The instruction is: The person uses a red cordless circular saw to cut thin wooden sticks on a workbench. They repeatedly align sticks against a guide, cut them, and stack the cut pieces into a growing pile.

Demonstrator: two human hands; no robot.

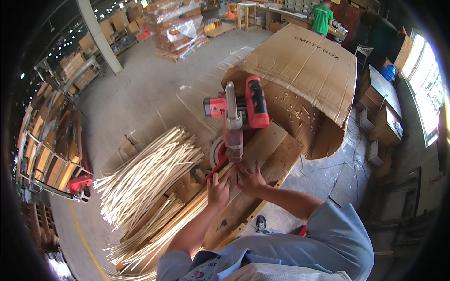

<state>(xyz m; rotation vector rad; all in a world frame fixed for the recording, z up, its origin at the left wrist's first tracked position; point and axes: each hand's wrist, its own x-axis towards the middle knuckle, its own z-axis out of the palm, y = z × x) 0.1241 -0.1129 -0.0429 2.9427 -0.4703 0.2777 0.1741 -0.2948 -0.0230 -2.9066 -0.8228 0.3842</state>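
A red and black miter saw [233,122] stands on a wooden bench [229,215], its head above the spot just beyond my hands. Pale thin wooden rods [190,216] run along the bench up to my left hand [219,191], whose fingers are closed over their ends near the saw's base. Close beside it, my right hand [251,181] lies with fingers apart on a flat board [263,149] to the right of the blade area. The blade itself is hidden by the saw head and guard.
A thick heap of pale rods [152,171] lies left of the saw. Beyond the bench, a large open cardboard box [300,61] leans with scraps inside. Racks of wood [51,145] stand far left; a person in green [322,19] is at the back. Wooden cabinets [380,93] line the right.
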